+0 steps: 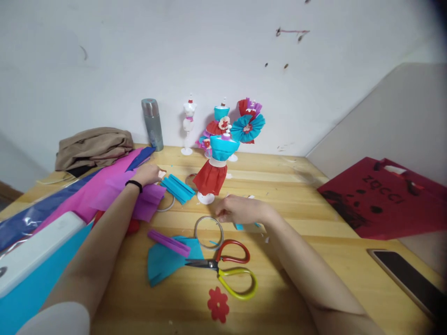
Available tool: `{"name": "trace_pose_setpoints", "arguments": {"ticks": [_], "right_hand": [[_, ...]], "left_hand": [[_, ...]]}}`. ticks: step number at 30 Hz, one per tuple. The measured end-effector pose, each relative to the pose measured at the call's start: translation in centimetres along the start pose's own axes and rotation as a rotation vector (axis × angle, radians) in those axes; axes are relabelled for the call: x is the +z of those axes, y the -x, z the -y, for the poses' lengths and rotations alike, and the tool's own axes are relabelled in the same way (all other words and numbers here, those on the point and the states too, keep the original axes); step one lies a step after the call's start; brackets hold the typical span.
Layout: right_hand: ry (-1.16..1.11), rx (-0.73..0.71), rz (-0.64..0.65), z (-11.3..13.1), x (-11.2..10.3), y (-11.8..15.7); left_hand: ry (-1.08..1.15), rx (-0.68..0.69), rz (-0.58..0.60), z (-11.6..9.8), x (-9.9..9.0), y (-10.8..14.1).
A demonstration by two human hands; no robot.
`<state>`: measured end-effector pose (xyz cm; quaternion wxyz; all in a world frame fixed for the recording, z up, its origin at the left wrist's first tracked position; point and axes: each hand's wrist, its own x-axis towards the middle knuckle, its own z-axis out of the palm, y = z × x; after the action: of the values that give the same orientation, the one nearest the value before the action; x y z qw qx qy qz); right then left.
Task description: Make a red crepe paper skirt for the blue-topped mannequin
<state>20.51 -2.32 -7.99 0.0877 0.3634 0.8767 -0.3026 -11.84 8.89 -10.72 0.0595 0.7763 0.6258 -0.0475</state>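
Observation:
My left hand point(148, 175), a black band at its wrist, is closed over the purple crepe paper point(146, 204), with a small pale bit at its fingertips. Beside it lies a folded blue crepe paper strip point(178, 188). My right hand point(240, 209) has its fingers curled down near a roll of tape point(208, 232); whatever they hold is hidden. Between the hands stands a small mannequin point(213, 172) in a blue top and red pleated skirt. Closer in are scissors point(218, 265) with red and yellow handles, a blue paper piece point(167, 265), a purple strip point(169, 243) and a red paper flower point(218, 304).
Further small dressed mannequins point(221, 114) and a bare white one point(188, 116) stand along the wall. A grey flask point(152, 125) and brown cloth point(94, 149) are at the back left. A red bag point(380, 200) and a phone point(405, 279) lie on the right.

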Motion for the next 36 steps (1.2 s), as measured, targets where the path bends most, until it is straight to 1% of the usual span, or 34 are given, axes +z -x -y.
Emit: {"name": "trace_pose_setpoints", "arguments": {"ticks": [5,12,19,23,27,31,33,36], "right_hand": [[0.058,0.014,0.016,0.9,0.0,0.1],[0.146,0.073,-0.052,1.7,0.1,-0.1],[0.279,0.207,-0.038,3.3,0.0,0.0],[0.315,0.217,-0.023,3.7,0.1,-0.1],[0.315,0.198,-0.019,3.6,0.1,-0.1],[0.292,0.209,-0.011,3.7,-0.1,0.0],[0.285,0.222,-0.012,3.8,-0.1,0.0],[0.284,0.212,-0.027,4.0,-0.1,0.0]], "left_hand": [[-0.007,0.009,-0.004,-0.3,-0.2,0.6],[-0.023,0.027,-0.009,-0.3,-0.4,0.7],[0.006,0.031,0.009,0.1,-0.4,0.8],[0.012,0.025,0.022,0.1,-0.5,0.8],[-0.001,0.058,0.059,0.3,-1.5,1.0],[-0.008,0.15,0.069,-0.2,-3.0,1.7],[0.014,0.263,0.08,-1.2,-3.2,2.2],[0.018,0.461,0.138,-3.2,-2.3,2.6]]}}
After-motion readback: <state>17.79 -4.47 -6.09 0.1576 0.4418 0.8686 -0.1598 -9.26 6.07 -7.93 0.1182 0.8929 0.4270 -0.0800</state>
